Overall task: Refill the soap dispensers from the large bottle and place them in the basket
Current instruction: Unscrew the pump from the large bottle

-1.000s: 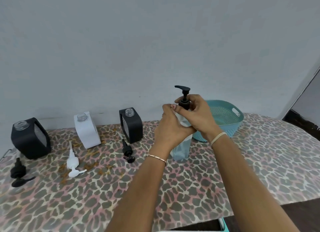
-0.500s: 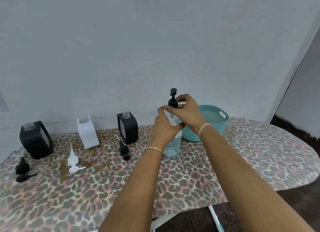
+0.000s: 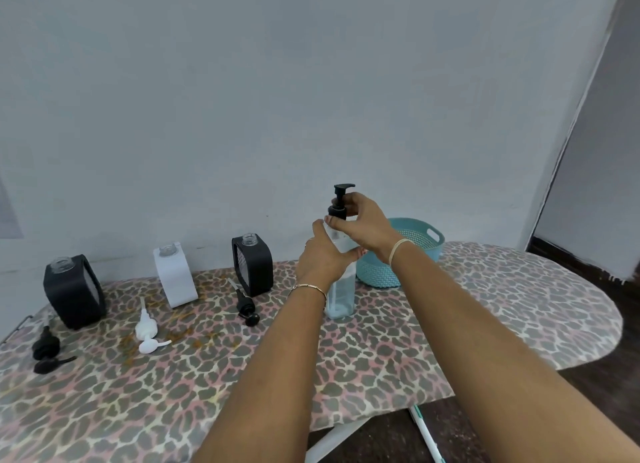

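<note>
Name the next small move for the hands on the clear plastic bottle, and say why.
Probably twist the black pump top off with the right hand while the left hand steadies the tall clear plastic bottle. The pump sits on the bottle's neck, and the three square dispensers stand open, pumps lying beside them.

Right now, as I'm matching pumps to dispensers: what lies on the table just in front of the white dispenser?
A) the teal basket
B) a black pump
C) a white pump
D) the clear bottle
C: a white pump lies on its side on the table just in front of the open-necked white dispenser.
</note>
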Motion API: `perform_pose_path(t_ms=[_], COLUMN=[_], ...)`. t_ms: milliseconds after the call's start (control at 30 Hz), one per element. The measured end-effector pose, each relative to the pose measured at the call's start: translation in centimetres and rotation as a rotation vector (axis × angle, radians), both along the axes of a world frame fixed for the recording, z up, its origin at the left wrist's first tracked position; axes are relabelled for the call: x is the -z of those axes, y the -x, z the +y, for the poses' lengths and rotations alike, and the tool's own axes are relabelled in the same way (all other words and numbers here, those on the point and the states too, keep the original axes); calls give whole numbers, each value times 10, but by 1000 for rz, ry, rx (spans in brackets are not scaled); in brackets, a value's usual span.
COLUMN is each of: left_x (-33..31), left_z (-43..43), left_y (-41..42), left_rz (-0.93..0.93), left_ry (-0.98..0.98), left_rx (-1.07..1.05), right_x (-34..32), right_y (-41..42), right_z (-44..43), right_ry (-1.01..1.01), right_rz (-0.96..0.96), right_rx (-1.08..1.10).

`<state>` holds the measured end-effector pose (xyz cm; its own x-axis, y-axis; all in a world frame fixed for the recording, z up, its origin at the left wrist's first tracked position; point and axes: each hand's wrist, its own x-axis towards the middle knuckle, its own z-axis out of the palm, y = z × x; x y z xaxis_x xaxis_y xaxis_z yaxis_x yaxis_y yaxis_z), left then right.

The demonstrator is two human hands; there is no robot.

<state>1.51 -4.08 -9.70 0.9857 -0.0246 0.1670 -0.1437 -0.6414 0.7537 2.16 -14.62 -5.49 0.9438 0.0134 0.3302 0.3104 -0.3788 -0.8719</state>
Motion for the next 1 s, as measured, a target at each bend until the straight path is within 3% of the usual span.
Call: perform_pose_path(t_ms=[133,300,600,1000], left_x=[1,6,8,6], left_z=[1,0,3,4], left_y=[-1,-3,-2,-2], left_rz=[-3,-24,-35,12], left_ry=[9,9,91,98], left_rx=[-6,-13,17,48], right_x=[-1,-2,-10,-51], right_y=[-2,0,-4,4], right_z=[-4,-19,-6,-19], right_ry=[78,-111,-98,-361], right_rz=[-58,22,-20,-282], right_rx=[70,-34,-45,188])
